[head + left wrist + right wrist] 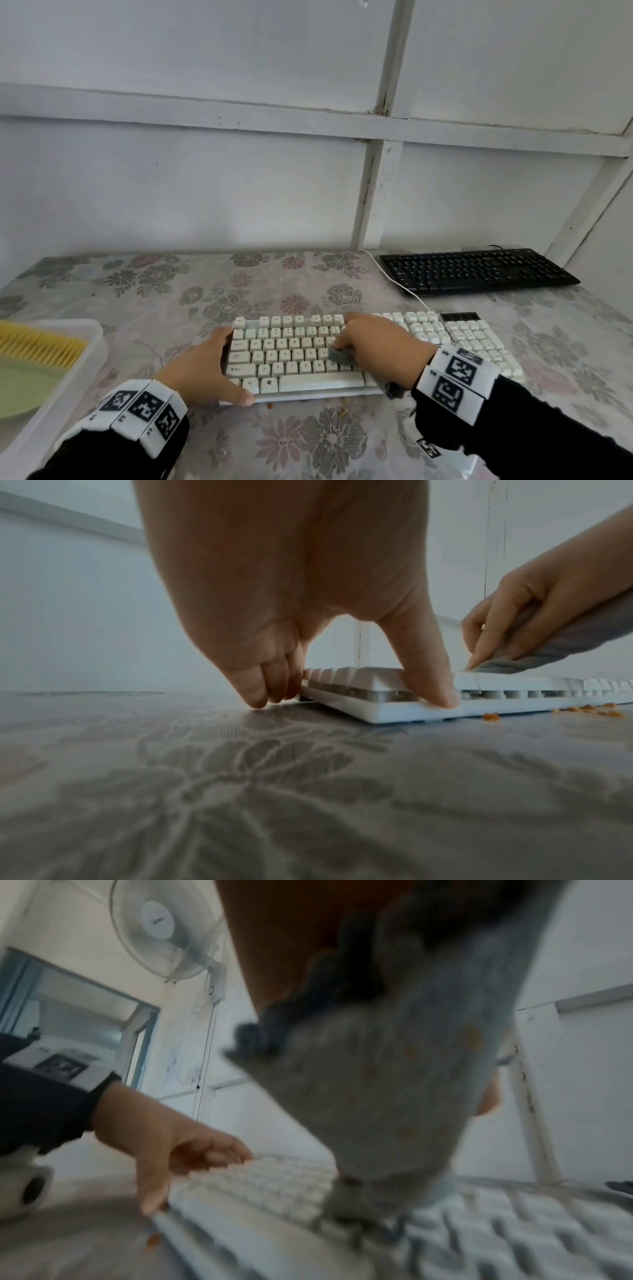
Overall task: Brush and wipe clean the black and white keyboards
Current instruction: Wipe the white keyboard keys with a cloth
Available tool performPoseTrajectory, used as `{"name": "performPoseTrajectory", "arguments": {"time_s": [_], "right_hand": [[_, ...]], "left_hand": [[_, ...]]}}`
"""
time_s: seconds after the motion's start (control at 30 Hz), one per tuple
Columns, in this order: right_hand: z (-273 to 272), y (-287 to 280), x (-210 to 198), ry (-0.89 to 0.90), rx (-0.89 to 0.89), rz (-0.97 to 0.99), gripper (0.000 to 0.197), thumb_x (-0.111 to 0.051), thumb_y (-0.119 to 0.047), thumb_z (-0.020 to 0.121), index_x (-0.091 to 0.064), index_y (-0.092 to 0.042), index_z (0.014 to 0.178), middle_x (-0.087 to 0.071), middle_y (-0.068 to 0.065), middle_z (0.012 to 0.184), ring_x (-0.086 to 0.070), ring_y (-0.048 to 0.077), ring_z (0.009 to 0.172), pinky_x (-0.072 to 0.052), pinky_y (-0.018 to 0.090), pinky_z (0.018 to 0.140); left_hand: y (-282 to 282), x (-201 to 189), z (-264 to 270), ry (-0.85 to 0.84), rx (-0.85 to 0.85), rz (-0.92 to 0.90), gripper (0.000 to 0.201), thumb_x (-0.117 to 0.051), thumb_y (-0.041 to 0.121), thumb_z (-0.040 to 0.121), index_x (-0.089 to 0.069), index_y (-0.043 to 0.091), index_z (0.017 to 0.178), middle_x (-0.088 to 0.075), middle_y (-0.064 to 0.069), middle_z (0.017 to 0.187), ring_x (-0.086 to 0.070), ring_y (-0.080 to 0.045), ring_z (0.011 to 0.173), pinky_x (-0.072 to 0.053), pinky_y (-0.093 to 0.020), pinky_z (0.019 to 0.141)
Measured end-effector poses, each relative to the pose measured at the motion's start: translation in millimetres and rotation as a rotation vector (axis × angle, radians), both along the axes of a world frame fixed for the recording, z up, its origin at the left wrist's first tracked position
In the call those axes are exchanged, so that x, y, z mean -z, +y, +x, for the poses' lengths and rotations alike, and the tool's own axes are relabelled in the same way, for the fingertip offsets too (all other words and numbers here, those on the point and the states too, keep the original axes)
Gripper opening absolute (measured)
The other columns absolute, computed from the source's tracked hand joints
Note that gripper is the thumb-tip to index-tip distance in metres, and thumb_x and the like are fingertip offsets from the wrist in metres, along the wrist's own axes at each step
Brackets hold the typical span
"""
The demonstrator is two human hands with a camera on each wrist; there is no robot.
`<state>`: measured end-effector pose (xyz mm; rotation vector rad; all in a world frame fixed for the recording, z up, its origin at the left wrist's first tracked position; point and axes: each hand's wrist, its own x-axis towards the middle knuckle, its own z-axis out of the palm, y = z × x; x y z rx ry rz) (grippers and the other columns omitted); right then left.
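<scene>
Head above, wrists low; shared white keyboard (pixel 301 356)

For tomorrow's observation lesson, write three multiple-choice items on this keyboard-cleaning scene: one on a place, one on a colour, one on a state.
1. Where does the black keyboard lie?
A. at the far right of the table
B. inside the tray
C. under the white keyboard

2. What colour is the cloth?
A. red
B. grey
C. yellow

3. What is the left hand doing?
A. lifting a brush
B. hanging idle
C. holding the white keyboard at its left end

Answers:
1 A, it sits by the wall, beyond the white one.
2 B, the left wrist view shows grey fabric in the right hand.
3 C, thumb on the front edge, fingers at the end.
</scene>
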<state>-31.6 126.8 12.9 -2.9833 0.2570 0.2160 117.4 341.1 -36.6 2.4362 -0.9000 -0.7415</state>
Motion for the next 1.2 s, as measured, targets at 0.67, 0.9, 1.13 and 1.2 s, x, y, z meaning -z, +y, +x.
{"name": "performPoseTrajectory", "arguments": {"time_s": [0.67, 0.9, 1.13, 1.2], "right_hand": [[49, 62, 4, -0.029, -0.117, 0.072, 0.028, -0.054, -0.026, 0.094, -0.068, -0.002, 0.098, -0.053, 0.008, 0.103, -0.057, 0.025, 0.081, -0.052, 0.039, 0.08], [2, 8, -7, 0.043, -0.011, 0.055, 0.027, -0.052, -0.028, 0.095, -0.067, -0.013, 0.078, -0.034, -0.011, 0.075, -0.042, 0.008, 0.06, -0.027, 0.016, 0.051], [31, 42, -11, -0.055, 0.003, 0.168, 0.017, -0.059, -0.026, 0.091, -0.071, -0.013, 0.089, -0.049, -0.003, 0.094, -0.054, 0.015, 0.081, -0.039, 0.024, 0.074], [50, 69, -10, -0.098, -0.074, 0.216, 0.017, -0.058, -0.024, 0.091, -0.069, -0.014, 0.082, -0.047, -0.002, 0.09, -0.052, 0.016, 0.076, -0.039, 0.023, 0.068]], "left_hand": [[-1, -7, -3, -0.031, 0.007, 0.0, 0.108, -0.084, 0.04, 0.058, -0.018, 0.027, 0.142, -0.049, 0.017, 0.114, -0.046, -0.004, 0.1, -0.034, -0.018, 0.085], [0, -11, -6, -0.027, 0.01, 0.009, 0.109, -0.084, 0.041, 0.058, -0.017, 0.029, 0.142, -0.049, 0.014, 0.131, -0.045, -0.005, 0.103, -0.036, -0.023, 0.097], [0, -9, -4, -0.001, -0.006, 0.017, 0.111, -0.085, 0.04, 0.056, -0.017, 0.028, 0.143, -0.049, 0.012, 0.132, -0.047, -0.006, 0.105, -0.037, -0.023, 0.097], [0, -6, -1, -0.005, -0.012, 0.016, 0.113, -0.085, 0.041, 0.055, -0.016, 0.026, 0.143, -0.051, 0.011, 0.129, -0.05, -0.009, 0.107, -0.038, -0.022, 0.094]]}}
